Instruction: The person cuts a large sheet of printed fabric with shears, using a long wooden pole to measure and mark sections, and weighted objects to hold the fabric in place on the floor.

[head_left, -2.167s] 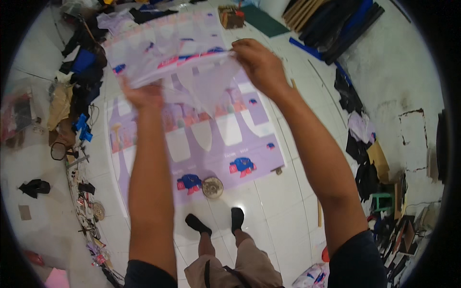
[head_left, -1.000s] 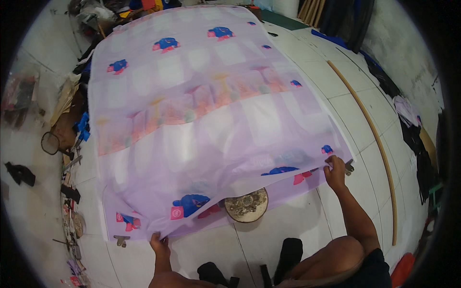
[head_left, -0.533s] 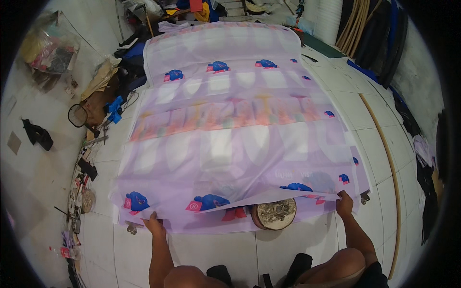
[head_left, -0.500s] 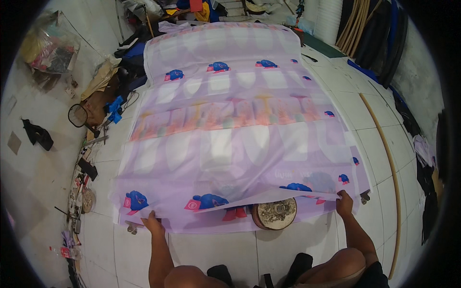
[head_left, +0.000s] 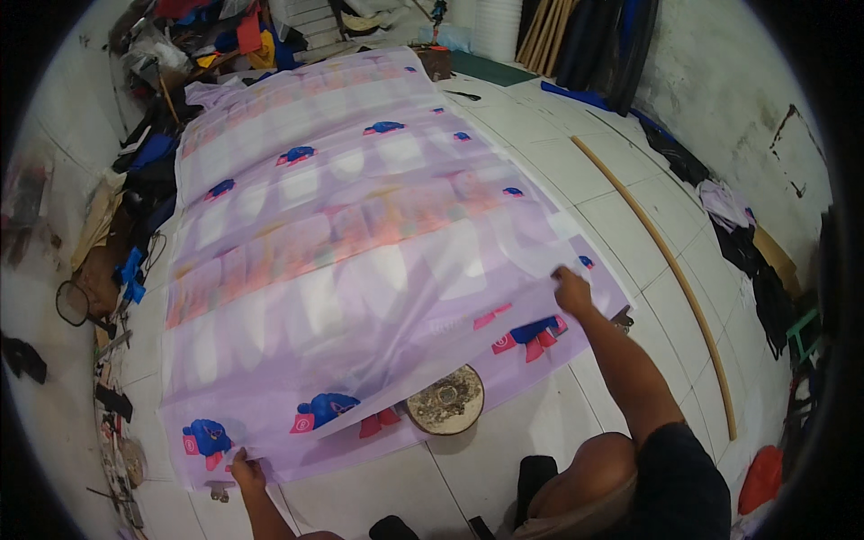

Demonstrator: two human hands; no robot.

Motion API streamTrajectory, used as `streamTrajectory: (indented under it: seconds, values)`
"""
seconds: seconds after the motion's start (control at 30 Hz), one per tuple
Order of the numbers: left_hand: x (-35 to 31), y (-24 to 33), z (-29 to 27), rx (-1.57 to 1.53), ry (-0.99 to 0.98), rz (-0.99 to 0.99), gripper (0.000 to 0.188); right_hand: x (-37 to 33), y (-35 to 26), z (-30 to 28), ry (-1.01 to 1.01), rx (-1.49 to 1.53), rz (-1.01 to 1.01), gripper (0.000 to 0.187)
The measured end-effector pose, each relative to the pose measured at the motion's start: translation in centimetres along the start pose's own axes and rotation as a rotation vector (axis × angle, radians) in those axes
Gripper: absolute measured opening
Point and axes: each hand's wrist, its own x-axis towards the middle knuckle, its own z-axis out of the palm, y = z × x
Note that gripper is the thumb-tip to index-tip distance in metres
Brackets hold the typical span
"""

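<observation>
A large pale purple printed sheet (head_left: pixel 360 261) with blue and red figures and white shapes lies spread over the white tiled floor. My left hand (head_left: pixel 245 468) pinches its near left edge, low to the floor. My right hand (head_left: pixel 571 290) grips the edge of the upper layer at the right, over a second purple layer beneath. A round dirty disc-like object (head_left: pixel 445 411) sits on the floor at the near edge, partly under the sheet.
Piles of cloth, tools and clutter (head_left: pixel 126 234) line the left wall. A long wooden stick (head_left: pixel 661 261) lies on the tiles to the right. Dark clothing (head_left: pixel 760 279) and a red bag (head_left: pixel 763 477) sit along the right wall. Rolled materials (head_left: pixel 576 45) lean at the back.
The sheet, held up in the air at first, has come down and spread flat on the floor. My right hand has shifted up and left along the edge; my left hand stays at the near left corner.
</observation>
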Motion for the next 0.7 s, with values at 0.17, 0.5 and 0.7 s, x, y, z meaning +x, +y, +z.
streamTrajectory:
  seconds: [0.17,0.5,0.7]
  values:
    - [3.0,3.4,4.0,-0.118,-0.066,0.114,0.014,10.1,-5.2,-3.9,0.046,-0.063,-0.017,0.032]
    - [6.1,17.1,5.4,-0.179,-0.165,0.37,0.037,21.8,-5.9,-20.6,0.644,0.268,-0.578,0.041]
    - [2.3,10.6,-4.4,0.032,-0.124,0.21,0.037,7.3,0.3,-11.4,0.622,-0.057,-0.474,0.045]
